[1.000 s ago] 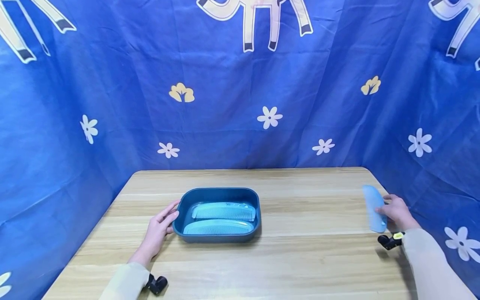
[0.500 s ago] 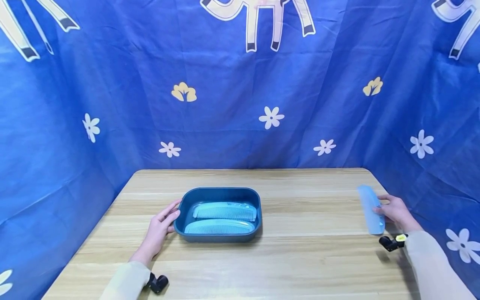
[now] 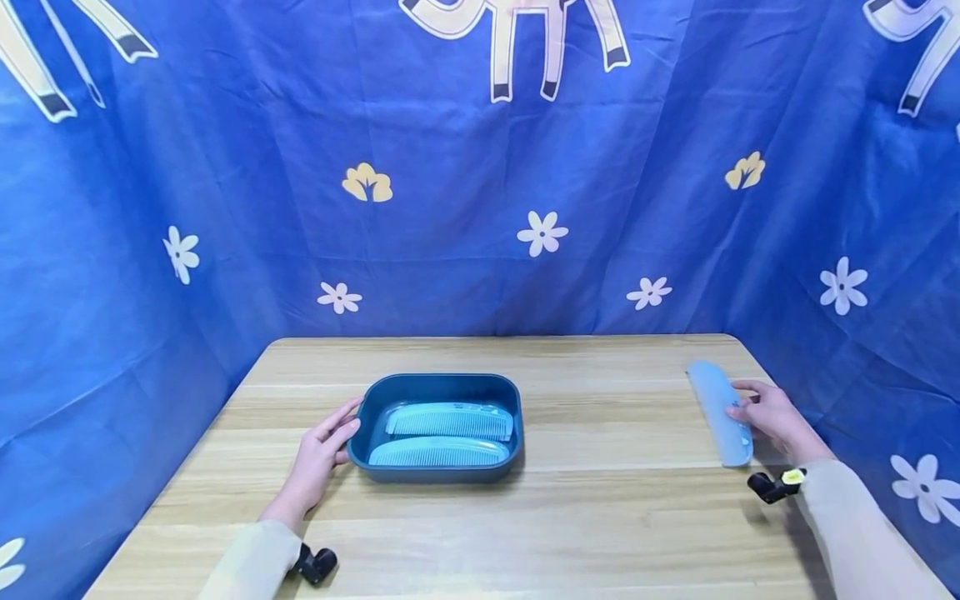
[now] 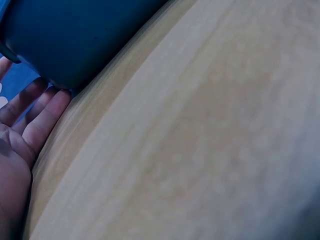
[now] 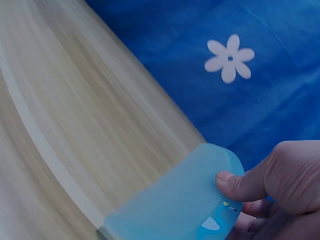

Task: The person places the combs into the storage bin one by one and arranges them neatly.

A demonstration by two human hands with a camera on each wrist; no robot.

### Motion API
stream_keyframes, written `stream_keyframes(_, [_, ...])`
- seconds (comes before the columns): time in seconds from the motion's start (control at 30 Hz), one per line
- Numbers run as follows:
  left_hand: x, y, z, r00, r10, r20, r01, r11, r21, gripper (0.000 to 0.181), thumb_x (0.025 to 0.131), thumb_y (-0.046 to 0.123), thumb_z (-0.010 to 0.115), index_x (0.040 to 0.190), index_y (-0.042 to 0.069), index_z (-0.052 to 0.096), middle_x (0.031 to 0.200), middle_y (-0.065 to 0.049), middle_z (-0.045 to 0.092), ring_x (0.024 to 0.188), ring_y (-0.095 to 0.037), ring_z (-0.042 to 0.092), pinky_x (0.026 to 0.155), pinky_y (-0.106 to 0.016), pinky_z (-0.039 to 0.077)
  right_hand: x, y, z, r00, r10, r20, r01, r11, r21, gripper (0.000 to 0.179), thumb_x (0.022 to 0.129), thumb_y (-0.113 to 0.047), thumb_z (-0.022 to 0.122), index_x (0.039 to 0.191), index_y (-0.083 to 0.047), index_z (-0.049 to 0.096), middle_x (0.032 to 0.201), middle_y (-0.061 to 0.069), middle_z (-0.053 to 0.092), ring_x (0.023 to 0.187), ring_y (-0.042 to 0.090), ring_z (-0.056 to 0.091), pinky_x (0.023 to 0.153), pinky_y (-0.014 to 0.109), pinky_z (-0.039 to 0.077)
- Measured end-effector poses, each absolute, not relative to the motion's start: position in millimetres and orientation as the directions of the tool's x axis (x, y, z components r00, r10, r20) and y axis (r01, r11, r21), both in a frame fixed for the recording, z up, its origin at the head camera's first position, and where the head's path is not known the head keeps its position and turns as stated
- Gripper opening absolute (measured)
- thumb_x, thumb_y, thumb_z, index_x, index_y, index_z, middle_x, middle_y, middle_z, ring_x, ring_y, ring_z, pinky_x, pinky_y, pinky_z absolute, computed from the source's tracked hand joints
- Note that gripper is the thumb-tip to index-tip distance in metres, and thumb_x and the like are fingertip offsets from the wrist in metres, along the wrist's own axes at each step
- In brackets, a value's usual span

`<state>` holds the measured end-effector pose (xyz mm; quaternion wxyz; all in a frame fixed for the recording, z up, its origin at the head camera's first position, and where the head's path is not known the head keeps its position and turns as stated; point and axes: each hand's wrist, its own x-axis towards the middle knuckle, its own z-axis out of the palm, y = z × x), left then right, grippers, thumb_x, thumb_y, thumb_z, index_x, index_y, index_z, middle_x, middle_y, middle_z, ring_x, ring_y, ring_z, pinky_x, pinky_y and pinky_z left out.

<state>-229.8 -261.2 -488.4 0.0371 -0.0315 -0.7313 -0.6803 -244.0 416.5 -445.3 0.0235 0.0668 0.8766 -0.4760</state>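
Two light-blue combs [image 3: 448, 422] [image 3: 438, 452] lie side by side in a dark blue rectangular box [image 3: 435, 476] left of the table's middle. My left hand [image 3: 318, 458] rests against the box's left end, fingers extended; in the left wrist view its fingertips touch the low outer wall. Over the table's right side, my right hand [image 3: 776, 421] pinches a third light-blue comb [image 3: 716, 408] by its spine. The right wrist view shows the thumb on the comb's face, beside a small printed motif, with fingers behind. This comb's teeth look blurred, and it is tilted.
A pale wood-grain table [image 3: 600, 517] carries the box. Blue cloth [image 3: 450, 250] with white flowers and animal legs hangs behind it and along both sides. A black wrist camera [image 3: 315, 567] sits at the left cuff, another black wrist camera [image 3: 772, 486] at the right.
My right hand has carried its comb leftward over the table, away from the right edge, and the comb has tilted more. The left hand and the box have stayed in place.
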Motion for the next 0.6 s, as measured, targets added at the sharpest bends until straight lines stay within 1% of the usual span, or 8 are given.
stream_keyframes(0.03, [-230,-261,-488,-0.995,-0.007,0.096,0.095,0.068,0.993,0.051,0.094,0.031,0.056,0.140,0.012,0.043,0.120,-0.006,0.050,0.096,-0.007,0.060,0.072,-0.027,0.055,-244,414,-444,-0.991,0.093,-0.100,0.134,0.535,-0.834,0.065,0.088,-0.006,0.062,0.139,0.011,0.025,0.091,0.013,0.044,0.073,0.016,0.049,0.060,0.031,0.050])
stream_keyframes(0.1, [-230,-262,-488,-0.995,-0.005,0.096,0.096,0.068,0.993,0.051,0.094,0.031,0.055,0.140,0.012,0.043,0.119,-0.005,0.050,0.096,-0.007,0.060,0.072,-0.027,0.055,-245,410,-442,-0.993,0.089,-0.077,0.113,0.541,-0.833,0.064,0.088,-0.006,0.062,0.139,0.009,0.026,0.087,0.009,0.043,0.070,0.015,0.048,0.056,0.031,0.048])
stream_keyframes(0.27, [-230,-262,-486,-0.995,0.001,0.102,0.102,0.066,0.993,0.051,0.094,0.031,0.055,0.140,0.011,0.043,0.119,-0.005,0.051,0.096,-0.008,0.061,0.073,-0.027,0.055,-246,400,-438,-0.997,0.076,-0.019,0.058,0.545,-0.836,0.063,0.086,-0.005,0.064,0.139,0.006,0.031,0.089,0.007,0.047,0.068,0.011,0.050,0.054,0.029,0.048])
stream_keyframes(0.4, [-230,-262,-486,-0.995,0.003,0.097,0.097,0.063,0.993,0.052,0.094,0.031,0.056,0.140,0.010,0.043,0.119,-0.005,0.052,0.097,-0.008,0.060,0.073,-0.027,0.054,-245,393,-434,-0.999,0.042,-0.008,0.028,0.491,-0.871,0.063,0.085,-0.003,0.064,0.138,0.007,0.030,0.089,0.006,0.048,0.070,0.010,0.052,0.055,0.028,0.050])
stream_keyframes(0.6, [-229,-261,-486,-0.996,-0.004,0.089,0.089,0.065,0.994,0.052,0.094,0.031,0.056,0.140,0.011,0.043,0.119,-0.004,0.052,0.096,-0.006,0.060,0.073,-0.026,0.054,-242,387,-427,-0.998,0.021,-0.053,0.057,0.356,-0.933,0.066,0.088,-0.006,0.062,0.140,0.006,0.024,0.093,0.006,0.047,0.073,0.010,0.055,0.060,0.029,0.054])
